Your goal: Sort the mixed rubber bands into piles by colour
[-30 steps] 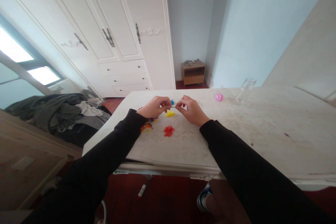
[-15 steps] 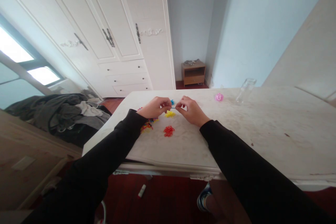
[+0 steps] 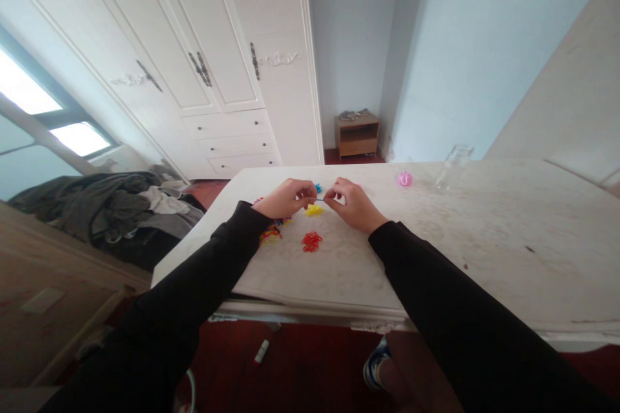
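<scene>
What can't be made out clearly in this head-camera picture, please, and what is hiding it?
All in the head view:
Dark strand: its ends are hidden by the left hand and right hand; too small to identify.
Mixed-colour pile: partly covered by the left hand and its black sleeve.
Pink object: too small and blurred to identify.

Thin dark-bluish strand (image 3: 320,199) is spanning the short gap between both pinches. One end is disappearing into the left hand (image 3: 292,197), the other into the right hand (image 3: 352,202). Visible stretch is running straight, roughly level, looking taut. Fingers are hiding both ends; loop or single cord, can't tell.
</scene>
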A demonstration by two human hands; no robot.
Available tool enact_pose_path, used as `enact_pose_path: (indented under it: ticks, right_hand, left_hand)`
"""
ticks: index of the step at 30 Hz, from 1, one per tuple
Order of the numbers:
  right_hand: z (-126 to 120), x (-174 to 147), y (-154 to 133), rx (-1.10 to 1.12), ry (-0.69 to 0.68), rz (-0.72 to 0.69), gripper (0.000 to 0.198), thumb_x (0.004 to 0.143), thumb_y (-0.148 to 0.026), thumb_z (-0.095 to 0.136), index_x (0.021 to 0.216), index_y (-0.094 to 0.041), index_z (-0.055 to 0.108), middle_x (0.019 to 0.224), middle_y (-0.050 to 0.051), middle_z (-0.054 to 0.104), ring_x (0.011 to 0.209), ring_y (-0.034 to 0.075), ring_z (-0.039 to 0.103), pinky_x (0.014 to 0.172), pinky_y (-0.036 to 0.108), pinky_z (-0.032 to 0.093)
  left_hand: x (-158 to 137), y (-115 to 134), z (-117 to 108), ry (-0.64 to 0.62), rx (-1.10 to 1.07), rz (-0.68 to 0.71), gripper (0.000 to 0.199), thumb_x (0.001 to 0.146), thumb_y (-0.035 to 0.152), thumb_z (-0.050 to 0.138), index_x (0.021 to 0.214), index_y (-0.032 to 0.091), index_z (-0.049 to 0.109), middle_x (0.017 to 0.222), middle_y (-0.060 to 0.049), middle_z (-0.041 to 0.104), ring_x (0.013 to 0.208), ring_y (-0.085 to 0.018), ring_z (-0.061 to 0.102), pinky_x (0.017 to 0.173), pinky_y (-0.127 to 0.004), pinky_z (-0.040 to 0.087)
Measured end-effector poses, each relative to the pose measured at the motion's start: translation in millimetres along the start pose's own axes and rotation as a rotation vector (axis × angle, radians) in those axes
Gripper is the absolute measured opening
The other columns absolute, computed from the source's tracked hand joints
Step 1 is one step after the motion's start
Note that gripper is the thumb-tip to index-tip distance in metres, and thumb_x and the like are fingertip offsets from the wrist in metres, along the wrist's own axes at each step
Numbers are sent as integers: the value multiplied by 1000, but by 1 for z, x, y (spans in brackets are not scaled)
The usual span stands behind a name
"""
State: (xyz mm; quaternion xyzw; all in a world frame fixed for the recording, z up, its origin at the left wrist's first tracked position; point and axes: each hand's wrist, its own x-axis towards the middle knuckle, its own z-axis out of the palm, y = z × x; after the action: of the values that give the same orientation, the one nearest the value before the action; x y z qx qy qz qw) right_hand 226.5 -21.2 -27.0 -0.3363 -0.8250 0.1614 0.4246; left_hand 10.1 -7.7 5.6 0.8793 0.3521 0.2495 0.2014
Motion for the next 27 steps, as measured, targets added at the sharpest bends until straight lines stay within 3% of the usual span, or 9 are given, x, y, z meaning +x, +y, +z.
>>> enact_pose_path:
  ticks: [27]
  right_hand:
    - [1, 0, 2, 2, -26, 16, 11, 86, -11, 64, 76, -16, 66, 81, 2, 55, 78, 16, 53, 74, 30, 41]
  left_hand:
    - [0, -4, 1, -10, 20, -4, 9, 85, 16, 59, 80, 15, 66, 68, -1, 69, 62, -12, 64, 64, -22, 49]
